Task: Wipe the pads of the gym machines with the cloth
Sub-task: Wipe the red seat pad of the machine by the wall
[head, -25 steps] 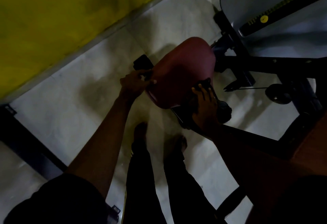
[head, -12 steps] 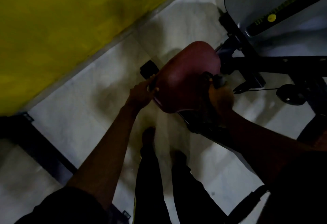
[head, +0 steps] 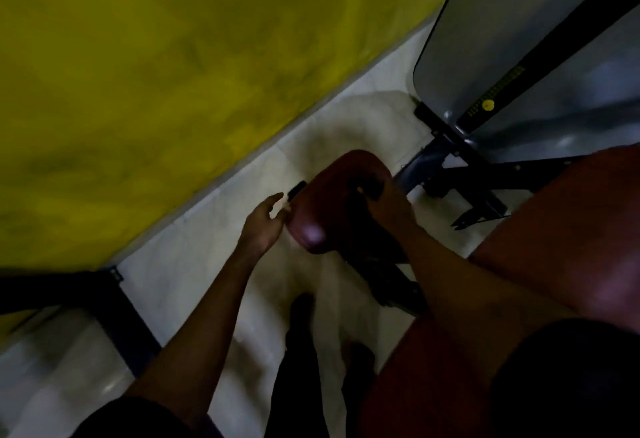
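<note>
small red pad dead ahead, long axis 11-to-5. right hand on top, clenched on a dark cloth. left hand slack-fingered at its 9 o'clock edge.

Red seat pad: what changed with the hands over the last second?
The right hand slid the dark cloth from the near edge of the red pad up across its top. The left hand opened, fingers loosening off the pad's side. The pad stayed in place.

Left hand spread with loose fingers, right hand curled closed, both forearms extended
</note>
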Tool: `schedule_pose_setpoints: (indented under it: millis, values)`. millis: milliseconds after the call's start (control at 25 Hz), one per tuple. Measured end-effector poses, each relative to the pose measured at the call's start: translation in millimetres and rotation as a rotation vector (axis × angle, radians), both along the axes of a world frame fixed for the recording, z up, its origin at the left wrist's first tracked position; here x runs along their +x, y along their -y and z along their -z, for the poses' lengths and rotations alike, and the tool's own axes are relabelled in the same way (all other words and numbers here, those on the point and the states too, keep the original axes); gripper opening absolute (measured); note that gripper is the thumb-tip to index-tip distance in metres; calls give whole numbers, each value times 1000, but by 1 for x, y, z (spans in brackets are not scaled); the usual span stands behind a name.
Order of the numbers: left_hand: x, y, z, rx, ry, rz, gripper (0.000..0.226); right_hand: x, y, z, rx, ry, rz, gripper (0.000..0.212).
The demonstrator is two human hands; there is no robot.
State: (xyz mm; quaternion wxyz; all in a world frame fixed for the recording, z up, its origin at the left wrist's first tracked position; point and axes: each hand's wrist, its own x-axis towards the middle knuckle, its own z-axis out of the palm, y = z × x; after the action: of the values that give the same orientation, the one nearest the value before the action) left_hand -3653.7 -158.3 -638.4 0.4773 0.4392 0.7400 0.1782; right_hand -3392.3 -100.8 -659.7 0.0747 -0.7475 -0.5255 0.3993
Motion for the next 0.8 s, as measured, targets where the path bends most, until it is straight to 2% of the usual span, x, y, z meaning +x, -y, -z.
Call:
schedule_pose_setpoints:
  millis: [120, 240, 400, 800]
  values:
    - [13, 16, -46, 44, -37, -62, 47, 2, -9, -55, 102, -84, -138, 67]
    - [29, 31, -98, 123, -60, -123, 45, 14, -18, -122, 145, -66, -229, 70]
    - [47, 51, -167, 267, -90, -170, 46, 28, -20, -200, 286, -93, -409, 58]
    - [31, 132, -314, 451, -262, -198, 51, 13, 33, -347, 515, -190, -522, 57]
